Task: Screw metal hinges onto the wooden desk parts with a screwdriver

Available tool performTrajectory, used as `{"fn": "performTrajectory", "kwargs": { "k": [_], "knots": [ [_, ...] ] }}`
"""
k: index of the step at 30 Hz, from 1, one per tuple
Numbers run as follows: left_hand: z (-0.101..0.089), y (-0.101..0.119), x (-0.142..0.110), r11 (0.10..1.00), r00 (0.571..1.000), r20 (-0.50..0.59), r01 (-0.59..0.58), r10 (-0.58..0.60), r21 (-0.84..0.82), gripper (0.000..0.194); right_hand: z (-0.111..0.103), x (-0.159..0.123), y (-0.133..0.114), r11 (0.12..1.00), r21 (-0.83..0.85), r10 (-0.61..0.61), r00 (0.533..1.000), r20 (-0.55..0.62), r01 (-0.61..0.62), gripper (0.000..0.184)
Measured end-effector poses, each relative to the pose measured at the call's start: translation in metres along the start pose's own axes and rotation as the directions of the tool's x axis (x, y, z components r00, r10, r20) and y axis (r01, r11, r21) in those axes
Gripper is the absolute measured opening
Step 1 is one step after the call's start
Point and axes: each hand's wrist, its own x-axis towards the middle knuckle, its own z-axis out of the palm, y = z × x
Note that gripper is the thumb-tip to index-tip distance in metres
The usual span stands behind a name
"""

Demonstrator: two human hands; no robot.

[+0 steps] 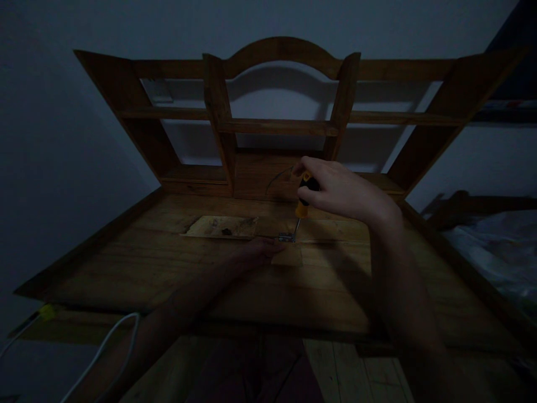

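The screwdriver (301,210) is yellow and black, the metal piece (286,237) apparently silver, the desk (130,257) grained brown

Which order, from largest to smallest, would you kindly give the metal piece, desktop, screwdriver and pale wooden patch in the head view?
1. Desktop
2. Pale wooden patch
3. Screwdriver, partly hidden by the right hand
4. Metal piece

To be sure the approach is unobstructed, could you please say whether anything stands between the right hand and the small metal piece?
Only the screwdriver that the right hand grips, its shaft angling down toward the metal piece; nothing else visible stands between them.
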Motion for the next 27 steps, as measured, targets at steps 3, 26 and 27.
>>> {"fn": "performTrajectory", "kwargs": {
  "k": [3,26,27],
  "knots": [
    [0.001,0.000,0.000,1.000,1.000,-0.011,0.001,-0.001,0.000,0.028,0.003,0.001,-0.001,0.999,0.005,-0.053,0.998,-0.022,0.054,0.021],
    [0.008,0.006,-0.005,1.000,1.000,-0.015,0.014,-0.014,-0.003,0.023,0.013,0.009,-0.008,0.997,-0.073,-0.032,0.995,-0.091,0.025,0.031],
    [0.008,0.006,-0.006,1.000,1.000,-0.016,0.013,-0.013,0.001,0.022,0.014,0.010,-0.007,0.995,-0.094,-0.028,0.994,-0.101,0.018,0.034]
  ]
}}
